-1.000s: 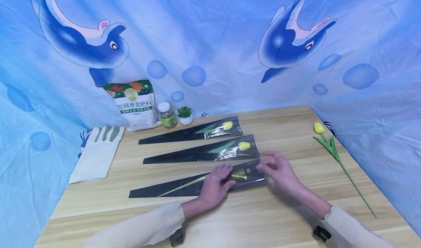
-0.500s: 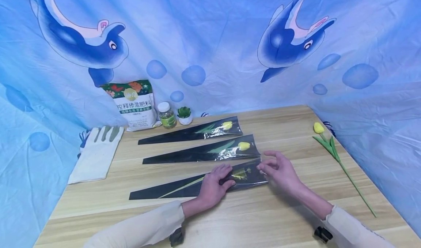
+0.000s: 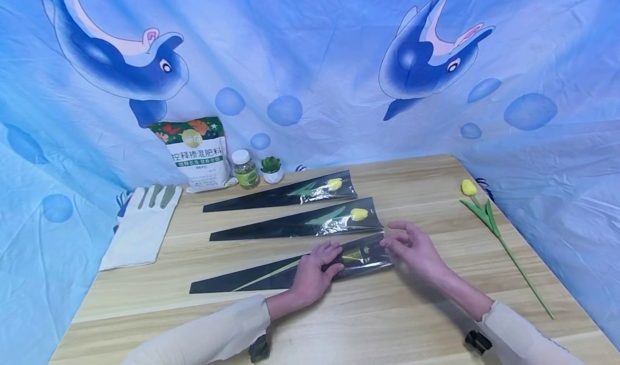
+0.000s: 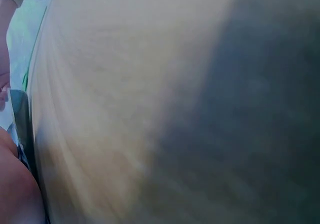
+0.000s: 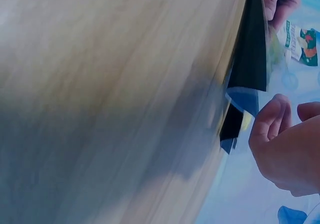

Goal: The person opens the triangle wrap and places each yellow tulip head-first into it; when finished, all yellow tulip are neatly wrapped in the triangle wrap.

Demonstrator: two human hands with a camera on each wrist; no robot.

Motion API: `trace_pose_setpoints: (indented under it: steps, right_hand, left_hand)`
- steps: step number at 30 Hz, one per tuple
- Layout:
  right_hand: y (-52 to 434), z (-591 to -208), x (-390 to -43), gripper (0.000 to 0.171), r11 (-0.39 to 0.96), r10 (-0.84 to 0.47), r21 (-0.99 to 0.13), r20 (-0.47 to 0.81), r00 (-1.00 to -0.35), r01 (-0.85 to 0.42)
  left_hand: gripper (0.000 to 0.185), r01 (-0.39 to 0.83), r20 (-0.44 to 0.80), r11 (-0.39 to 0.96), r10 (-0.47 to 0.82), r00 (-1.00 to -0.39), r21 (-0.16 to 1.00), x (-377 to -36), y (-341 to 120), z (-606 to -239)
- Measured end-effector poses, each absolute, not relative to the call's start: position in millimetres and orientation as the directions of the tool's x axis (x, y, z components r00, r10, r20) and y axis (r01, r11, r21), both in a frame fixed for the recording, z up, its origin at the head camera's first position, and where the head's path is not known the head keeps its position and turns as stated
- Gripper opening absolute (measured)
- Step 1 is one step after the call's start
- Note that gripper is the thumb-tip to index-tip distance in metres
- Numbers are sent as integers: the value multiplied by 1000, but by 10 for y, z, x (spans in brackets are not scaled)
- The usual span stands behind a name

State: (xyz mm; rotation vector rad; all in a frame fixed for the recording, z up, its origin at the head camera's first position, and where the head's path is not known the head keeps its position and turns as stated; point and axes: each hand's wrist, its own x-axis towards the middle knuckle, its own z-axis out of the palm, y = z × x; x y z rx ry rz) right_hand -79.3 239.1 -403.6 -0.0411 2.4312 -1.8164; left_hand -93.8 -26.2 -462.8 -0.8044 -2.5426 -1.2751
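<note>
The nearest black flower sleeve (image 3: pixel 232 284) lies on the wooden table, with clear film on top and a pale green stem (image 3: pixel 268 273) inside. My left hand (image 3: pixel 315 276) rests across its middle, fingers straight, hiding part of the stem. Gold print (image 3: pixel 352 255) shows to the right of that hand. At the sleeve's wide right end, my right hand (image 3: pixel 416 252) pinches the film's edge with thumb and fingertips. In the right wrist view, this hand's bent fingers (image 5: pixel 272 116) are right by the sleeve's flared mouth (image 5: pixel 243 99).
Two more sleeves, the middle one (image 3: pixel 261 230) and the far one (image 3: pixel 256 201), each hold a yellow tulip. A loose tulip (image 3: pixel 518 262) lies at right. Gloves (image 3: pixel 140 233), a fertilizer bag (image 3: pixel 201 163), a jar (image 3: pixel 246 174) and a potted succulent (image 3: pixel 272 170) stand or lie behind.
The film at the near sleeve's wide end lifts and shifts slightly at my right fingertips. My left hand stays in place, and the other sleeves have not moved.
</note>
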Motion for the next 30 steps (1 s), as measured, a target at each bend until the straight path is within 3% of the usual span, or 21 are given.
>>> trace_pose_setpoints:
  steps: [8, 16, 21, 26, 30]
  right_hand:
    - [2661, -3914, -863, 45, 374, -10, -927, 1, -1000, -4]
    - [3311, -3816, -1049, 36, 508, 43, -855, 148, -988, -106]
    - [3813, -3825, -1107, 36, 655, 80, -753, 158, -984, -68]
    - [4195, -3894, -1086, 34, 818, 93, -575, 174, -980, -24]
    - [4372, -3922, -1067, 36, 864, 108, -502, 133, -985, 27]
  left_hand:
    - [41, 558, 409, 470, 387, -826, 684, -948, -279, -4631]
    - [40, 556, 402, 463, 393, -827, 691, -954, -292, -4628]
    - [40, 558, 397, 466, 403, -825, 687, -953, -295, -4626]
    - [40, 564, 398, 471, 410, -821, 678, -951, -293, -4621]
    - [40, 559, 387, 475, 415, -823, 679, -945, -298, -4606]
